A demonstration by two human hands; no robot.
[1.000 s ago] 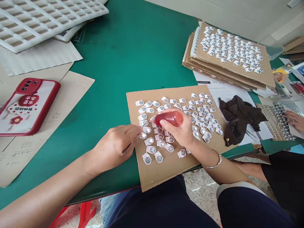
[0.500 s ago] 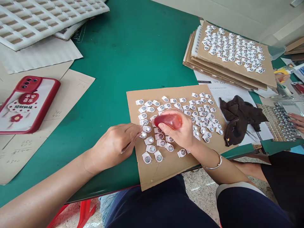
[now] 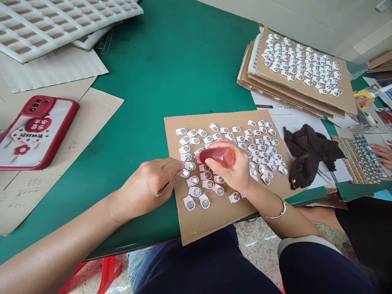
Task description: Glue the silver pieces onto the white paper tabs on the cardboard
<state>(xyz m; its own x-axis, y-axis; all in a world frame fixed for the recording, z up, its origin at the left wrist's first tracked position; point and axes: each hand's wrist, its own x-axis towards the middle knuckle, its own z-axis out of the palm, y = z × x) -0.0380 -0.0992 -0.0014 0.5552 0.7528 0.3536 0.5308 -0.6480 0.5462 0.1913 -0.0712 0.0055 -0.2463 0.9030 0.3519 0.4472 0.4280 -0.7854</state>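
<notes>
My left hand point(image 3: 150, 183) is closed on thin metal tweezers point(image 3: 167, 187), whose tips lie at the left rows of small round pieces on white paper tabs point(image 3: 190, 166). Wrapped in my right hand point(image 3: 234, 171) is a red, see-through, rounded squeeze bottle point(image 3: 218, 156), tilted over the middle of the cardboard sheet point(image 3: 211, 222). Its nozzle end is hard to make out. Several rows of the tabbed pieces cover the sheet, some hidden under my right hand.
A stack of cardboard sheets point(image 3: 284, 96) with more tabbed pieces stands at back right. Near it lie a dark cloth point(image 3: 309, 151) and a co-worker's hand point(image 3: 381, 153). On the left are a red-edged phone point(image 3: 36, 134) and white grid trays point(image 3: 61, 28).
Both hands keep almost the same place and grip. The whole view has shifted very slightly.
</notes>
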